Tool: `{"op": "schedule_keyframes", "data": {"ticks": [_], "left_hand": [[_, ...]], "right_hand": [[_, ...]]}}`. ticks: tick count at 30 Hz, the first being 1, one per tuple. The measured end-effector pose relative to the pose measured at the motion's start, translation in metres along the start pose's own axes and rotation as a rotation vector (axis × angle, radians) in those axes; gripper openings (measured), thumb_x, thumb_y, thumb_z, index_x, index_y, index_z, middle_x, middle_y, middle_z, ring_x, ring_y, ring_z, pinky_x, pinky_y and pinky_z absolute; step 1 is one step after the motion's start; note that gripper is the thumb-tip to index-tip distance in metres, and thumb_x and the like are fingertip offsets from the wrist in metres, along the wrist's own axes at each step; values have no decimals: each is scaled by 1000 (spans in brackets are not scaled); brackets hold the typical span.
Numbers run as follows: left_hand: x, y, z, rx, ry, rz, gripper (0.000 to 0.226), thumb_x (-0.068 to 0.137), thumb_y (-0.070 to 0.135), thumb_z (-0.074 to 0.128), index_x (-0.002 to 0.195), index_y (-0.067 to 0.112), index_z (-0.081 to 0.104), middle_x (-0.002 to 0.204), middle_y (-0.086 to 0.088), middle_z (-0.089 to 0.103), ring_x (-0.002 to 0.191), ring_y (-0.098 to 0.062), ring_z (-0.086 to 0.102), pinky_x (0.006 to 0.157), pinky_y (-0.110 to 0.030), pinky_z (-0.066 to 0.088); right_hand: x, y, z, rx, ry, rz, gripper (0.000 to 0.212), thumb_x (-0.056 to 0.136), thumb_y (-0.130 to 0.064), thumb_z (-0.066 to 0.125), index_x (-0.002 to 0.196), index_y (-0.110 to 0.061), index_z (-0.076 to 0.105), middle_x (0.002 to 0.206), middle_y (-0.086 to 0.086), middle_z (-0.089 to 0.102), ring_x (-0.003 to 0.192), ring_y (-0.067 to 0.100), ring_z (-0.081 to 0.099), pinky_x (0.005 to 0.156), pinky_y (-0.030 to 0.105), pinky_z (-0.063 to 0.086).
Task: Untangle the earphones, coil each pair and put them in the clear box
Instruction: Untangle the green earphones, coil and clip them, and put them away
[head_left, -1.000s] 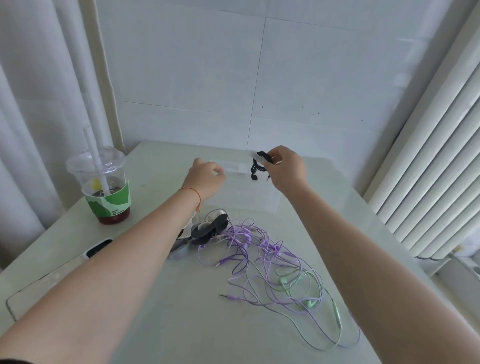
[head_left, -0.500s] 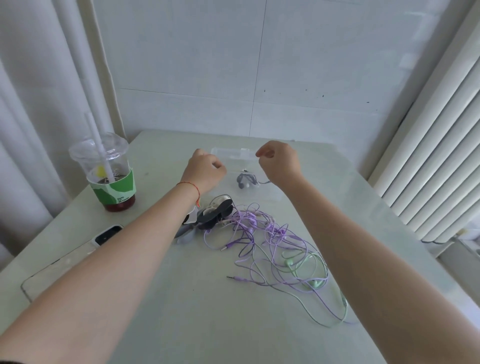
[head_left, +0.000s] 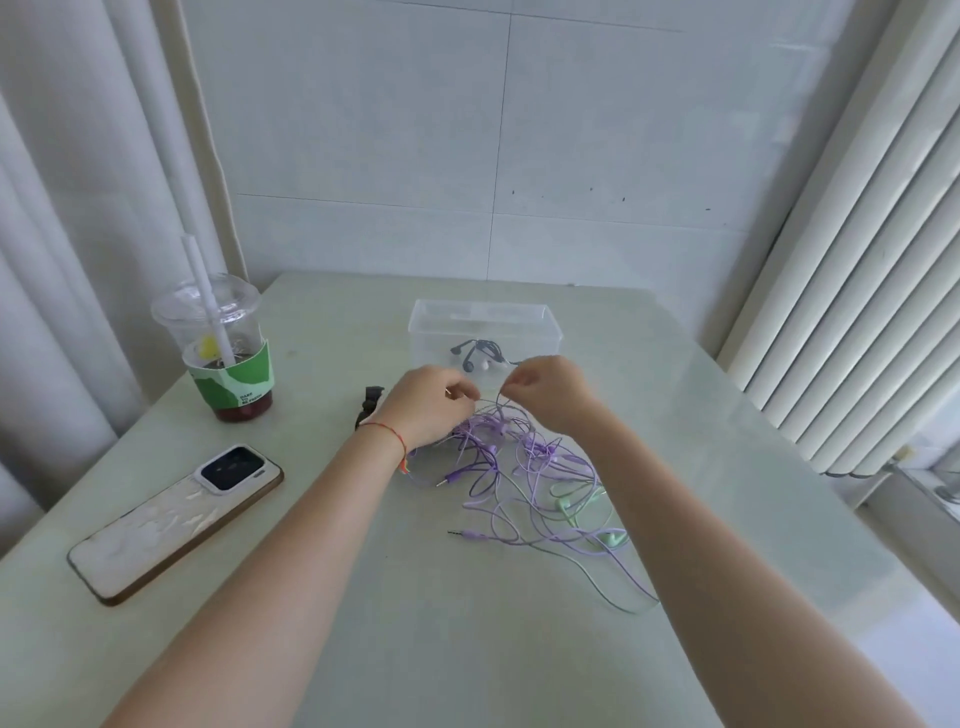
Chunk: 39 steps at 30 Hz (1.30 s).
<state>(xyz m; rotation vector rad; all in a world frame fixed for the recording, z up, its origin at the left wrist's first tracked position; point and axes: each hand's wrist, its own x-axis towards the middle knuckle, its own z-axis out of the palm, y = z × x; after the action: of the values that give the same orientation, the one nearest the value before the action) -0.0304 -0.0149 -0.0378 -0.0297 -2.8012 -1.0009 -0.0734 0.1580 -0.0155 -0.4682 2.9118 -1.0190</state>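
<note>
A view looking down at a pale green desk (head_left: 467, 649) set against a white wall, with a person's two bare forearms reaching forward from the bottom of the frame.

Near the far edge of the desk stands the clear box (head_left: 551, 332), open at the top. Inside it lies one dark pair of earphones (head_left: 480, 354), loosely bunched on the bottom.

Just in front of the box, both hands hover over the far end of a tangle (head_left: 524, 478) of purple and mint-green earphone cables spread across the middle of the desk. The left hand (head_left: 428, 405), with a thin red string round its wrist, has its fingers curled, thumb and fingertips pinching a thin cable. The right hand (head_left: 550, 387) is just beside it, its grip also clamped on a cable that rises from the tangle. The two hands are close together but apart. Two purple jack plugs poke out of the heap toward the viewer.

A small black object (head_left: 370, 402) lies on the desk, partly hidden behind the left wrist; what it is cannot be told.

To the left stand a plastic cup (head_left: 223, 345) with a domed lid, white straw and green sleeve, and nearer, a phone (head_left: 174, 522) lying face down.
</note>
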Motion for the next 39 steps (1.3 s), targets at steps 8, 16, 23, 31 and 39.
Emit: {"op": "schedule_keyframes", "data": {"ticks": [8,16,23,31,39], "left_hand": [[6,-23,12,143,13,5,29,80,20,72,107,29,67,110,-5,60,106,-25,56,93,-37,47],[5,-31,-2,139,-12,-77,34,80,20,72,110,34,64,102,1,65,97,-26,60,87,-36,50],[2,-30,-7,374,130,-220,37,80,14,60,114,31,60,116,-7,58,105,-32,57,88,-36,44],[2,-33,-11,242,-23,-210,61,77,6,62,134,22,45,119,-11,62,111,-33,56,95,-40,47],[-8,-13,-20,-191,-127,-49,53,77,5,70,120,30,54,91,1,67,75,-16,58,78,-28,47]], "right_hand": [[-1,8,-3,654,178,78,15,90,-5,59,79,-11,68,74,11,69,67,21,65,78,40,57],[-2,13,-1,685,220,182,21,92,-9,45,81,-10,63,64,7,57,45,17,55,46,26,40],[-4,12,-11,602,355,213,26,85,-2,39,89,-13,63,70,2,59,59,16,53,58,27,42],[-15,-10,2,227,183,-55,22,86,-8,53,98,-18,69,91,-6,67,82,10,59,74,21,47],[-15,-7,40,-75,-169,-83,54,86,-42,66,134,-26,49,106,-5,55,104,20,55,96,41,44]]}}
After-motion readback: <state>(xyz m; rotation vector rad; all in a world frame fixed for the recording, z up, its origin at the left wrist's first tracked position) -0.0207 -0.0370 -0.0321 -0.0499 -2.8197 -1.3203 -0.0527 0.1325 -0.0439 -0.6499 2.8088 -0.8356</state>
